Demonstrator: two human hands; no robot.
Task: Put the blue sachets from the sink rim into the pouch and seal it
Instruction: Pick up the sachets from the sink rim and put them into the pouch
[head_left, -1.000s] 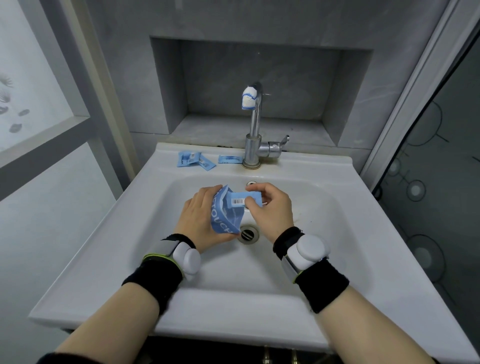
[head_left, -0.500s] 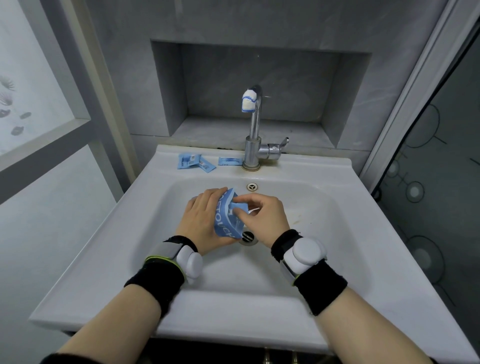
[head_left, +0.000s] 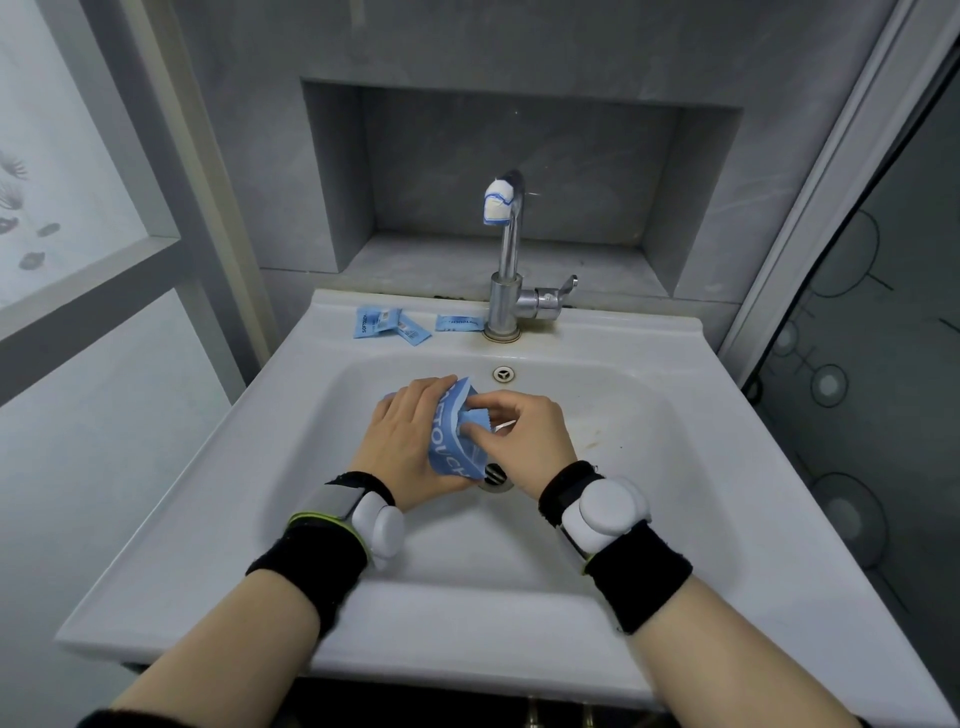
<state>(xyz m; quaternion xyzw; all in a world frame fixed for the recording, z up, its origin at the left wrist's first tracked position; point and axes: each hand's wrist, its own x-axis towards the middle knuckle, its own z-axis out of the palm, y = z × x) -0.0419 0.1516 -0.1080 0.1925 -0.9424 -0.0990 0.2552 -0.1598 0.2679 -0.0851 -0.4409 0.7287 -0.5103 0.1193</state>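
Over the basin, my left hand (head_left: 402, 441) grips a blue pouch (head_left: 453, 441) with white lettering, its mouth facing right. My right hand (head_left: 524, 431) pinches a blue sachet (head_left: 475, 418) that is mostly pushed into the pouch mouth; only its serrated edge shows. Three more blue sachets lie on the back sink rim left of the tap: one (head_left: 375, 322) at the far left, one (head_left: 414, 329) partly overlapping it, and one (head_left: 458, 322) close to the tap base.
A white ceramic sink (head_left: 675, 395) has a chrome tap (head_left: 506, 270) at the back middle, spout tip wrapped in white. The drain (head_left: 496, 474) sits just under my hands. A grey wall niche lies behind, a frosted window to the left.
My right hand has pushed the sachet further into the pouch; a second ago its barcode face was fully outside. Both hands have dropped slightly toward the drain.
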